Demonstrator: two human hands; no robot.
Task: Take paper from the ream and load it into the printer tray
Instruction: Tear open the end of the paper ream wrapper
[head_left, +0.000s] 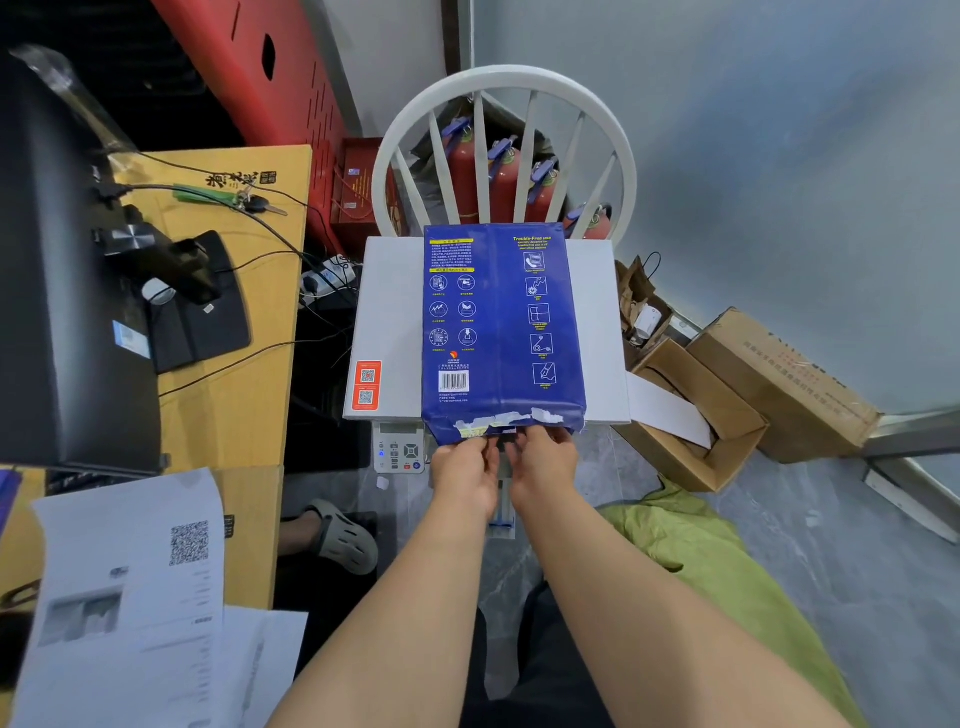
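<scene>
A blue wrapped paper ream (501, 322) lies flat on the white lid of the printer (387, 322), which stands on a white chair. The ream's near end is torn, with white scraps along the flap. My left hand (465, 475) and my right hand (545, 465) sit side by side at that near end, fingers pinching the torn wrapper edge. The printer's control panel (399, 448) shows just left of my left hand. The printer's tray is hidden below my hands.
A yellow desk (234, 405) with a black monitor, cables and printed sheets (130, 587) is on the left. Open cardboard boxes (727, 395) stand on the floor at right. Red fire extinguishers (501, 182) stand behind the chair. Green cloth (691, 535) lies at lower right.
</scene>
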